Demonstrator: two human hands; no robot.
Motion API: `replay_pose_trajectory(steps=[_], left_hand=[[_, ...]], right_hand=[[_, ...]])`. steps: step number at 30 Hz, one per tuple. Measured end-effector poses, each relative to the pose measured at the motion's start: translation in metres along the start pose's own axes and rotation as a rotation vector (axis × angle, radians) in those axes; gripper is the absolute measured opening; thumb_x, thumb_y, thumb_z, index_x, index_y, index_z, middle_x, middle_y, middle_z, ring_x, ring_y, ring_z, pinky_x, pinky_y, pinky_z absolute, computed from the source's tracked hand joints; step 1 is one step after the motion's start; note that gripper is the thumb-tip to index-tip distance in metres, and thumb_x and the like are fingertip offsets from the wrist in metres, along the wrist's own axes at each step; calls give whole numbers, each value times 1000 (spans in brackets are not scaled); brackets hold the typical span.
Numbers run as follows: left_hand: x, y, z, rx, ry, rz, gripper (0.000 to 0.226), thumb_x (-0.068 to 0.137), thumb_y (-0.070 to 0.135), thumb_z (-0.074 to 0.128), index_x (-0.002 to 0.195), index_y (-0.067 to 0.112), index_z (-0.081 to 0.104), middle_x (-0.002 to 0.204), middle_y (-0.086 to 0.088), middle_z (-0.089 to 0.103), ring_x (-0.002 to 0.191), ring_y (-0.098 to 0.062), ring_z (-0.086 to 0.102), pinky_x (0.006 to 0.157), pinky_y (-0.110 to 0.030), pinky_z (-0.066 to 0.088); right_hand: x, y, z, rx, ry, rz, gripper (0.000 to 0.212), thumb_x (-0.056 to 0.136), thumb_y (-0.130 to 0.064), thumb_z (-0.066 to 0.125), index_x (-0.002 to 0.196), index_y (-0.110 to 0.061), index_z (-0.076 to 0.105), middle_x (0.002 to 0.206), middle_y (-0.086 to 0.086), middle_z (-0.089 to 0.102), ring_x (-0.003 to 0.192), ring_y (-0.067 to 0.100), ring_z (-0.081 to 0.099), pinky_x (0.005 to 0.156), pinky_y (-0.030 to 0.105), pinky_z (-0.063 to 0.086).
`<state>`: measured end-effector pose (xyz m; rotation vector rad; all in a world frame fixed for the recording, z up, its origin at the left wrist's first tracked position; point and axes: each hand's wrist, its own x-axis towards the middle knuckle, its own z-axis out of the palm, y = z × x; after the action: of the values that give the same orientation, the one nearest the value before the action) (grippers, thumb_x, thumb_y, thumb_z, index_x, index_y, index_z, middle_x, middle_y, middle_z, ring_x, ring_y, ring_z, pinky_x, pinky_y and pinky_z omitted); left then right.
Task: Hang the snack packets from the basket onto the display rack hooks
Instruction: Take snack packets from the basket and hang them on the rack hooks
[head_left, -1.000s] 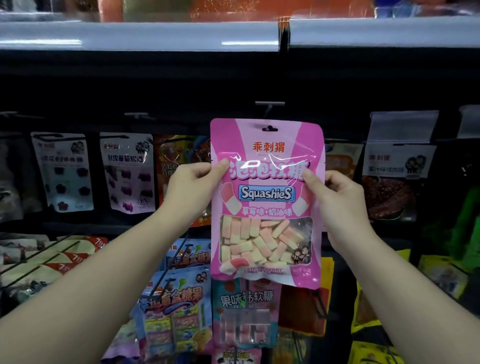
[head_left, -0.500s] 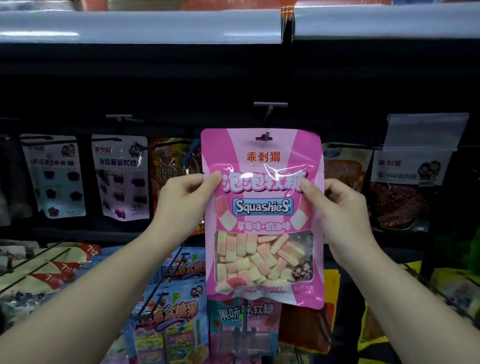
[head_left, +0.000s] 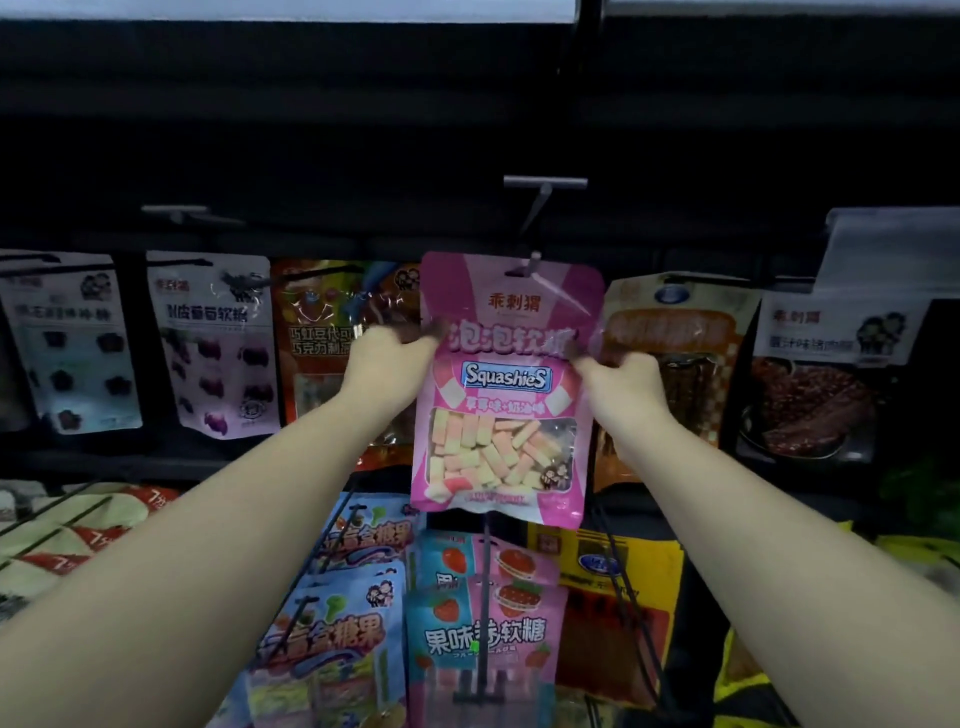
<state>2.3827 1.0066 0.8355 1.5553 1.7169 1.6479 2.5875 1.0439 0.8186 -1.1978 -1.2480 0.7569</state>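
Observation:
A pink Squashies packet (head_left: 506, 395) with pink-and-yellow sweets behind its window hangs in the middle of the rack. Its top hole sits over the tip of a metal display hook (head_left: 537, 218), whose bar runs up to a grey label holder. My left hand (head_left: 387, 364) pinches the packet's left edge with thumb on the front. My right hand (head_left: 623, 379) pinches the right edge the same way. Both fingertips are blurred. No basket is in view.
Other packets hang in the same row: purple gummies (head_left: 213, 343) and an orange bag (head_left: 332, 332) to the left, a brown snack bag (head_left: 670, 364) to the right. Below hang strawberry gummy packets (head_left: 483, 613) and blue candy packets (head_left: 337, 623) on black hooks.
Both hands pushed the pink packet away from me and back toward the rack. Its hole now sits on the hook tip, where before it was held below and in front of the hook.

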Motion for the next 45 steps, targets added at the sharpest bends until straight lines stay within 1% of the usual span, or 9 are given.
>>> replay_pose_trajectory(steps=[4, 9, 14, 20, 24, 30, 34, 37, 45], left_hand=[[12, -11, 10, 21, 1, -65, 45, 88, 57, 58, 107, 19, 70, 96, -7, 65, 87, -25, 60, 79, -32, 51], [4, -26, 2, 99, 11, 43, 34, 89, 49, 59, 102, 20, 73, 90, -5, 73, 84, -23, 68, 80, -37, 57], [-44, -54, -45, 257, 16, 137, 26, 88, 51, 59, 78, 29, 68, 70, 7, 68, 72, -14, 65, 69, -30, 52], [-148, -120, -129, 681, -50, 302, 38, 88, 58, 49, 84, 27, 71, 64, 17, 54, 67, -19, 64, 61, -32, 53], [-240, -191, -193, 659, -139, 246, 42, 90, 53, 43, 83, 23, 72, 64, 16, 58, 59, -17, 64, 55, -33, 52], [-379, -313, -248, 792, -218, -114, 42, 89, 48, 43, 74, 20, 69, 56, 3, 61, 52, -28, 62, 45, -29, 47], [-454, -398, -246, 864, -405, -608, 30, 93, 52, 47, 98, 32, 69, 91, 0, 72, 88, -31, 68, 68, -33, 52], [-511, -457, -223, 838, -494, -859, 28, 94, 47, 43, 100, 30, 65, 96, -3, 69, 90, -32, 67, 78, -38, 56], [-645, -626, -118, 695, -671, -1225, 26, 96, 26, 41, 93, 19, 66, 80, 3, 63, 72, -19, 63, 56, -27, 49]], right_hand=[[15, 8, 5, -37, 33, 22, 31, 83, -32, 69, 99, -6, 69, 97, 11, 71, 86, 27, 66, 82, 41, 56], [-1, 13, 1, -140, 52, -50, 48, 83, -40, 68, 115, -5, 58, 111, 8, 64, 98, 23, 61, 78, 33, 48], [-63, 25, -7, -484, 164, -527, 33, 84, -23, 67, 105, -7, 47, 105, 5, 43, 106, 30, 47, 88, 27, 34], [-180, 45, 54, -846, -319, -941, 26, 88, -29, 52, 95, -6, 60, 90, 13, 61, 86, 36, 59, 73, 43, 51], [-278, 79, 115, -728, -846, -1048, 33, 93, -34, 44, 89, -9, 66, 83, 7, 64, 78, 31, 61, 71, 43, 51], [-394, 184, 183, -712, -1344, -975, 35, 90, -33, 41, 92, -9, 67, 82, 7, 64, 75, 29, 65, 62, 37, 52], [-439, 276, 213, -1033, -1698, -716, 35, 100, -38, 36, 122, -16, 52, 122, 5, 55, 116, 27, 52, 88, 38, 43], [-468, 357, 220, -1209, -1840, -552, 31, 101, -37, 37, 118, -14, 49, 120, 9, 52, 110, 30, 53, 76, 39, 41], [-538, 578, 222, -1454, -2041, -490, 26, 98, -24, 40, 118, -10, 50, 125, 12, 54, 113, 33, 54, 74, 36, 39]])
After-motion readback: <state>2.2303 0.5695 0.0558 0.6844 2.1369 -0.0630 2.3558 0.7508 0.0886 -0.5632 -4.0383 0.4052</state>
